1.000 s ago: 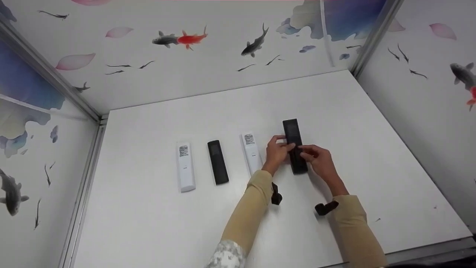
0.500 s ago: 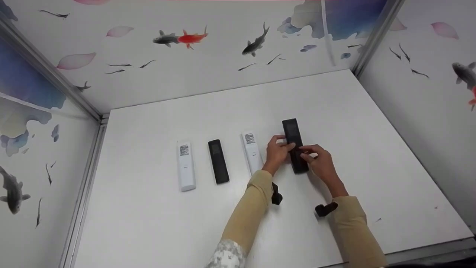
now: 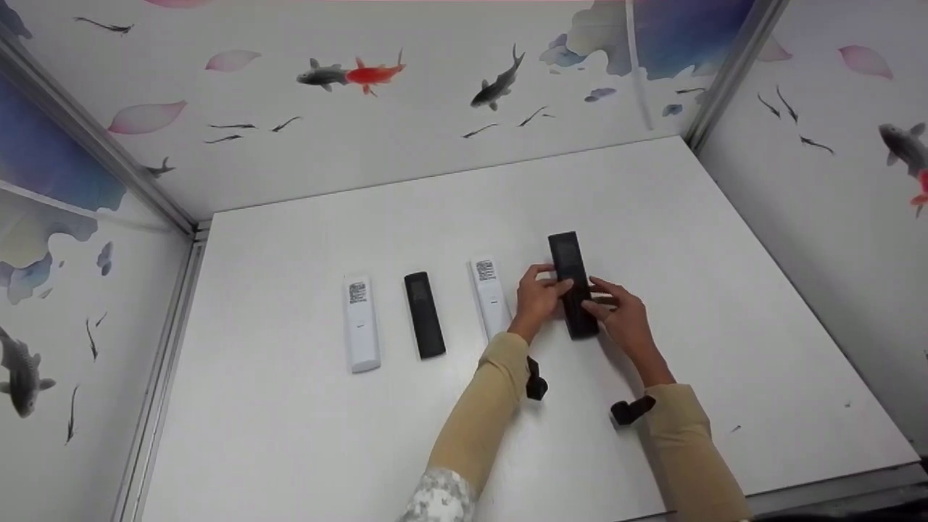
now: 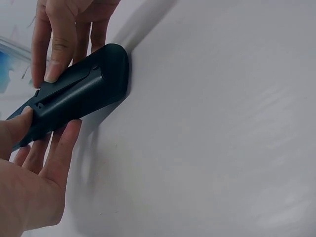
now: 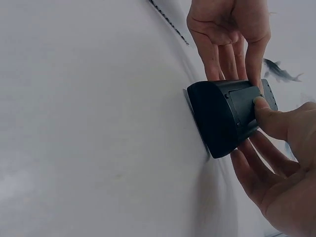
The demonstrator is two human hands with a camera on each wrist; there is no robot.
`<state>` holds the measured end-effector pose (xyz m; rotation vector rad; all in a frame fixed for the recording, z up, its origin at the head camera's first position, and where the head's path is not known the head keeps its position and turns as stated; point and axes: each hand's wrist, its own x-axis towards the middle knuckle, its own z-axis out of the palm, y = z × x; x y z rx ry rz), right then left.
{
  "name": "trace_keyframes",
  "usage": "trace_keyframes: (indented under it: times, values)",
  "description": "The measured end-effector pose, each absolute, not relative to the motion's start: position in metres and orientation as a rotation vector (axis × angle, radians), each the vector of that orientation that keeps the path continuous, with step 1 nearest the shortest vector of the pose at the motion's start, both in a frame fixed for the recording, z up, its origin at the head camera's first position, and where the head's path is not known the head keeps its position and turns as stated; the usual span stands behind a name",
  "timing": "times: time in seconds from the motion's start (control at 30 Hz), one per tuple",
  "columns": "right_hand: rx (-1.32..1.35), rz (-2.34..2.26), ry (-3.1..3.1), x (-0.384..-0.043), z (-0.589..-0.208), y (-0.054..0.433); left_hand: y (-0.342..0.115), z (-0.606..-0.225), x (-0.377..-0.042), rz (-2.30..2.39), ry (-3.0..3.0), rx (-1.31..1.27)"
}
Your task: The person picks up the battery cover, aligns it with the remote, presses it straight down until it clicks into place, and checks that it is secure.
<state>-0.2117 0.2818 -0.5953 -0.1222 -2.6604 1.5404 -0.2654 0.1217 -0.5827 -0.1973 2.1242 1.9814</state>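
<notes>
Both hands hold a black remote control point(image 3: 569, 252), its battery cover point(image 5: 242, 104) facing up. My left hand point(image 3: 538, 299) grips its left side, thumb on the upper face and fingers along the edge. From the right, my right hand point(image 3: 628, 317) has its thumb on the cover and its other fingers at the side. In the left wrist view, the remote's rounded end point(image 4: 116, 69) is near the white table, with a shadow beside it. The fingers hide part of its middle, and its lower face is turned away.
Left of the hands lie a white remote point(image 3: 490, 290), partly behind the left wrist, another black remote point(image 3: 425, 315) and a further white remote point(image 3: 361, 326). White panels point(image 3: 435, 138) printed with fish enclose the table on the far side and both flanks.
My right hand's fingers have spread from a pinch over the remote's face to a hold along its right edge, thumb lower. The left hand stays nearly still; the remote barely shifts.
</notes>
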Motion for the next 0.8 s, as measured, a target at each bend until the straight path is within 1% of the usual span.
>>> trace_keyframes:
  times: [0.27, 0.57, 0.8]
  values:
    - [-0.257, 1.696, -2.730, -0.2151, -0.5933, 0.2825, 0.1195, -0.5815, -0.2643, 1.987, 2.114, -0.187]
    - [-0.401, 1.858, -2.673, -0.2147, -0.5871, 0.2797, 0.1165, -0.5822, -0.2624, 1.981, 2.117, -0.164]
    - [-0.394, 1.855, -2.661, -0.2159, -0.5892, 0.2791, 0.1180, -0.5827, -0.2646, 2.001, 2.119, -0.171]
